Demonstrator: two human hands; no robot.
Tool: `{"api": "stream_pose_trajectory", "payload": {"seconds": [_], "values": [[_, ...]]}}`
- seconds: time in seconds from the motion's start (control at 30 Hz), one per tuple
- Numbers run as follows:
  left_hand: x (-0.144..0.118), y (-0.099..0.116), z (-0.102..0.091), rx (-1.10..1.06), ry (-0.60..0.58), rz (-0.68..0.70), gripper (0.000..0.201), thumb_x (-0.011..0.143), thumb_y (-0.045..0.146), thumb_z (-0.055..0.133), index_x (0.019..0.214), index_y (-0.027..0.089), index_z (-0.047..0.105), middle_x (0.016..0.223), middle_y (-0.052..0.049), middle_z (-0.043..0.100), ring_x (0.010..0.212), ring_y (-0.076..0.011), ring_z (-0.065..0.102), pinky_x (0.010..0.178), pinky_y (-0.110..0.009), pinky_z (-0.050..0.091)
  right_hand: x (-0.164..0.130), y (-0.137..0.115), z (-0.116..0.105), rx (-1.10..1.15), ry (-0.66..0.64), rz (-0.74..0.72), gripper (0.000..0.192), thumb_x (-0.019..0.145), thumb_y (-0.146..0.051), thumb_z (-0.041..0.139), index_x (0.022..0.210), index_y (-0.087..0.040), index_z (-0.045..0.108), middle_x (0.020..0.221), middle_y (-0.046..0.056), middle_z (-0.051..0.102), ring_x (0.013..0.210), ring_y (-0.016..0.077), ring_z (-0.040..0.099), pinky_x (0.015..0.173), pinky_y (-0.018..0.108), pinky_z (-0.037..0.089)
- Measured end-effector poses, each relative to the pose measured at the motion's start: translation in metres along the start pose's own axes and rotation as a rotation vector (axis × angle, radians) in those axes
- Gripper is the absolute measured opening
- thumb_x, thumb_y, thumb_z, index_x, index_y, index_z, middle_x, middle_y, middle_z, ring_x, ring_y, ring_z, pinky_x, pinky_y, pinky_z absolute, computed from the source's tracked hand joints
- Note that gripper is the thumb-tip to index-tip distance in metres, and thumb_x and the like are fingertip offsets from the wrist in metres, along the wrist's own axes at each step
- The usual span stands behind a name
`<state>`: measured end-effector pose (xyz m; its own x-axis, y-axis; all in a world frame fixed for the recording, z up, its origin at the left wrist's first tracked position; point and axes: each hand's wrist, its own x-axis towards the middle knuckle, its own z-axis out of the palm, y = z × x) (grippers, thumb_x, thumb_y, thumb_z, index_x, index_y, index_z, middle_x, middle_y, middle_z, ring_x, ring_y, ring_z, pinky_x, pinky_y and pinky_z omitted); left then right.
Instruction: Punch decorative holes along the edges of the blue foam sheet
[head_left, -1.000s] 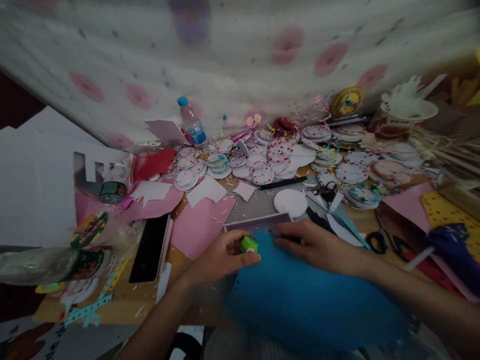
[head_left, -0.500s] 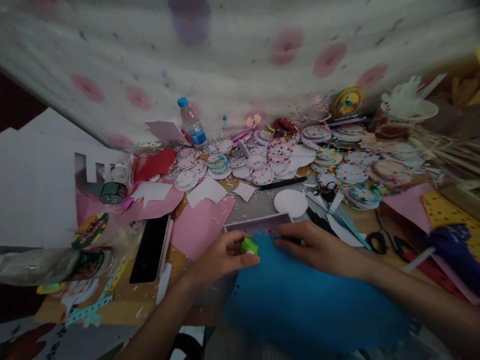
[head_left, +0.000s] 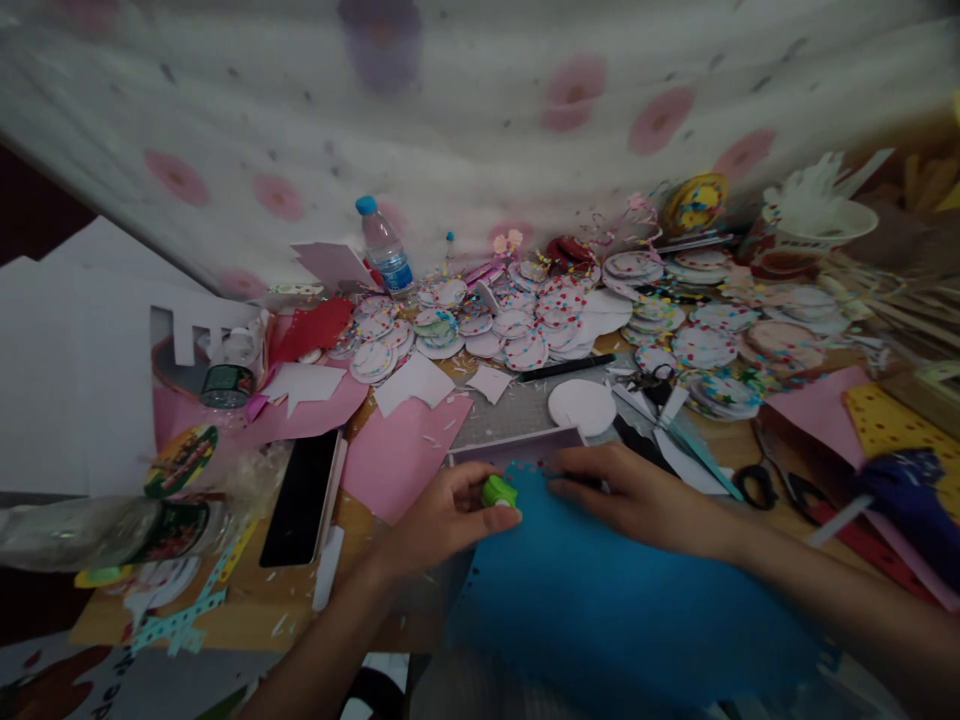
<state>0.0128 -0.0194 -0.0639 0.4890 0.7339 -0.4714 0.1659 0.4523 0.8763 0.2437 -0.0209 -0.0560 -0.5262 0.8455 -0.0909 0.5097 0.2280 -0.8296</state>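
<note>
Green punch (head_left: 498,491) slightly leftward since.

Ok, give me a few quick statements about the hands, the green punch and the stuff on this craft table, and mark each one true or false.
1. The left hand grips the small green punch at the edge of the blue sheet. True.
2. The right hand holds scissors. False: it lies flat on the blue sheet; the scissors lie apart on the table.
3. The water bottle has a red cap. False: its cap is blue.
4. A dark phone lies left of the left hand. True.
</note>
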Motion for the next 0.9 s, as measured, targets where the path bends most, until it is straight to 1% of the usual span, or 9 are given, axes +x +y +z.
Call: {"api": "stream_pose_trajectory", "payload": {"seconds": [0.1, 0.23, 0.33, 0.4, 0.47, 0.57, 0.73, 0.8, 0.9], "values": [[0.000, -0.002, 0.002, -0.007, -0.008, 0.029, 0.039, 0.069, 0.042, 0.077, 0.094, 0.015, 0.063, 0.079, 0.000, 0.059, 0.072, -0.0126, 0.055, 0.066, -0.023, 0.041, 0.002, 0.002, -0.001, 0.013, -0.047, -0.008, 0.027, 0.091, -0.031, 0.043, 0.078, -0.018, 0.062, 0.068, 0.001, 0.060, 0.065, 0.0145, 0.054, 0.061, 0.025, 0.043], [-0.001, -0.003, 0.006, 0.013, 0.021, 0.068, 0.038, 0.072, 0.043, 0.075, 0.093, 0.014, 0.061, 0.076, 0.001, 0.056, 0.068, -0.0112, 0.052, 0.060, -0.021, 0.038, 0.000, 0.003, -0.002, 0.002, -0.049, 0.013, 0.029, 0.092, -0.034, 0.043, 0.079, -0.018, 0.063, 0.068, 0.001, 0.061, 0.066, 0.0157, 0.056, 0.061, 0.026, 0.044], [-0.002, -0.002, 0.011, 0.063, 0.054, 0.086, 0.037, 0.073, 0.042, 0.073, 0.093, 0.013, 0.060, 0.074, 0.001, 0.055, 0.067, -0.0113, 0.051, 0.059, -0.021, 0.038, 0.001, -0.001, -0.006, -0.005, -0.060, 0.026, 0.031, 0.088, -0.043, 0.053, 0.101, -0.017, 0.065, 0.090, 0.006, 0.069, 0.079, 0.0192, 0.062, 0.070, 0.030, 0.048], [-0.001, -0.001, 0.014, 0.108, 0.067, 0.110, 0.036, 0.073, 0.039, 0.073, 0.094, 0.013, 0.059, 0.074, 0.001, 0.054, 0.068, -0.0121, 0.051, 0.060, -0.022, 0.040, 0.005, -0.005, -0.007, -0.021, -0.074, 0.032, 0.056, 0.078, -0.050, 0.065, 0.123, -0.017, 0.057, 0.114, 0.010, 0.066, 0.097, 0.0246, 0.062, 0.083, 0.036, 0.049], [0.001, -0.001, 0.017, 0.140, 0.065, 0.150, 0.034, 0.074, 0.035, 0.072, 0.096, 0.012, 0.060, 0.074, 0.001, 0.054, 0.069, -0.0128, 0.052, 0.062, -0.023, 0.041, 0.011, -0.008, -0.005, -0.014, -0.132, 0.023, 0.074, 0.070, -0.051, 0.073, 0.131, -0.015, 0.052, 0.125, 0.014, 0.061, 0.110, 0.0293, 0.059, 0.094, 0.042, 0.046], [0.003, -0.003, 0.019, 0.203, 0.085, 0.198, 0.031, 0.075, 0.032, 0.069, 0.097, 0.011, 0.062, 0.075, -0.001, 0.056, 0.070, -0.0141, 0.052, 0.063, -0.024, 0.042, 0.020, -0.010, 0.003, 0.078, -0.182, -0.005, 0.064, 0.069, -0.046, 0.075, 0.122, -0.014, 0.059, 0.115, 0.012, 0.067, 0.108, 0.0291, 0.061, 0.096, 0.044, 0.044], [0.005, -0.011, 0.018, 0.298, 0.151, 0.231, 0.034, 0.076, 0.033, 0.068, 0.102, 0.012, 0.064, 0.080, -0.004, 0.059, 0.075, -0.0167, 0.054, 0.066, -0.026, 0.043, 0.027, -0.002, 0.015, 0.157, -0.088, -0.032, 0.047, 0.067, -0.039, 0.078, 0.107, -0.017, 0.067, 0.105, 0.009, 0.071, 0.100, 0.0269, 0.064, 0.089, 0.040, 0.048], [0.007, -0.014, 0.017, 0.289, 0.145, 0.226, 0.035, 0.076, 0.034, 0.068, 0.103, 0.012, 0.064, 0.079, -0.004, 0.060, 0.074, -0.0164, 0.054, 0.065, -0.025, 0.043, 0.029, 0.001, 0.016, 0.135, -0.085, -0.044, 0.047, 0.068, -0.041, 0.077, 0.107, -0.017, 0.066, 0.105, 0.009, 0.071, 0.100, 0.0272, 0.064, 0.089, 0.040, 0.048], [0.011, -0.016, 0.016, 0.231, 0.125, 0.210, 0.035, 0.075, 0.034, 0.069, 0.102, 0.013, 0.063, 0.077, -0.002, 0.058, 0.071, -0.0150, 0.054, 0.063, -0.024, 0.042, 0.026, 0.002, 0.011, 0.066, -0.164, -0.045, 0.052, 0.072, -0.042, 0.074, 0.115, -0.017, 0.061, 0.111, 0.011, 0.069, 0.103, 0.0275, 0.063, 0.089, 0.041, 0.048]]}}
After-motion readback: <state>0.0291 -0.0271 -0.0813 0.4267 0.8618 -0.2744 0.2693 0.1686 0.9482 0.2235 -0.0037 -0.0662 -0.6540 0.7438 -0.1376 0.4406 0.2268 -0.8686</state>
